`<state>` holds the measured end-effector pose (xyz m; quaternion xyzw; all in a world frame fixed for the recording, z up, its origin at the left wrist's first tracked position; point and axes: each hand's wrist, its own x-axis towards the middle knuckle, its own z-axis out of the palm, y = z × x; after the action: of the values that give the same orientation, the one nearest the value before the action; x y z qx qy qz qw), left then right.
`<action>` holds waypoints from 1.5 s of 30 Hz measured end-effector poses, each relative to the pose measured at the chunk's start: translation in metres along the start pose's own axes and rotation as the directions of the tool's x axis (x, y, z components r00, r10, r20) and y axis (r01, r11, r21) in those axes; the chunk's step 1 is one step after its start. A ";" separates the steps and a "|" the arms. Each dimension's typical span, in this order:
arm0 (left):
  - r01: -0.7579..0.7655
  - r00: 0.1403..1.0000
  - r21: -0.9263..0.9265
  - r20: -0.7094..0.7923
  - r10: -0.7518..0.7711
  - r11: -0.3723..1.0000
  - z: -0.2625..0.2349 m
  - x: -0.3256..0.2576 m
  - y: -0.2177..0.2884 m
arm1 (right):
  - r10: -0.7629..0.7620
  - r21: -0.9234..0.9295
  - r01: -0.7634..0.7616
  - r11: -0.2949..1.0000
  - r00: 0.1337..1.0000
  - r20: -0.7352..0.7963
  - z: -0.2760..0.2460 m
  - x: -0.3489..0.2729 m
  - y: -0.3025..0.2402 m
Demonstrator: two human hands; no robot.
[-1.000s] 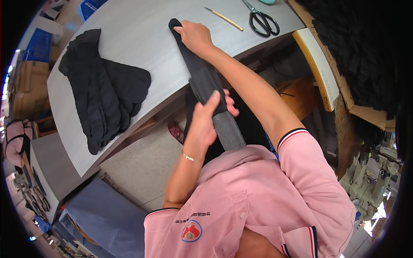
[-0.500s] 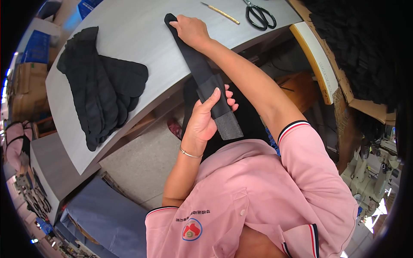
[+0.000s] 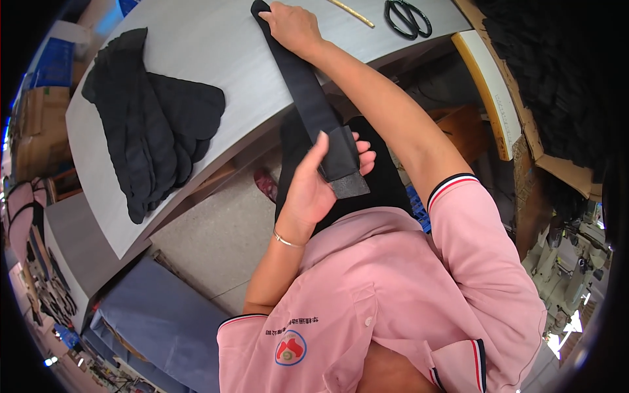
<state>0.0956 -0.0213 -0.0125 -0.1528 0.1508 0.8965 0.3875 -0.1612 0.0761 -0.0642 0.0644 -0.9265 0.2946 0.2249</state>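
A long, narrow black fabric strap point(image 3: 304, 95) runs from the tabletop down toward my lap. At its far end, over the table, my right hand point(image 3: 293, 29) grips the rounded tip between thumb and fingers. My left hand point(image 3: 313, 187) cradles the near end from below, fingers curled round its far side and the thumb raised along the near edge. A wider black band point(image 3: 342, 154) wraps the strap there. Below the band a rough grey end piece point(image 3: 350, 186) sticks out. What joins these layers inside is hidden.
Several black fabric pieces point(image 3: 154, 131) lie overlapped on the grey table point(image 3: 242, 72), left of my hands. Black-handled scissors point(image 3: 407, 18) and a thin yellowish stick point(image 3: 354, 13) rest at the back right. An open carton point(image 3: 560, 171) of dark material stands at the right.
Less of the grey end piece shows below the black band. My left thumb has lifted from the band's face. The table and its contents have shifted slightly in view.
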 end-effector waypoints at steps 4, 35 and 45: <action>0.048 0.999 0.003 -0.020 -0.048 0.999 -0.003 0.019 0.008 | 0.055 -0.025 -0.055 0.998 0.998 -0.004 -0.004 -0.003 -0.001; -0.111 0.959 0.346 -0.209 0.192 0.932 -0.022 -0.018 0.003 | 0.160 -0.147 -0.164 0.975 0.986 -0.039 0.007 0.042 0.033; -0.114 0.968 0.370 -0.166 0.186 0.922 0.006 -0.019 0.010 | 0.107 -0.158 -0.115 0.981 0.993 -0.058 0.008 0.037 0.026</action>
<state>0.1002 -0.0378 0.0021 -0.1559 0.3605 0.8615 0.3218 -0.2034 0.0934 -0.0662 -0.0131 -0.9436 0.2326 0.2354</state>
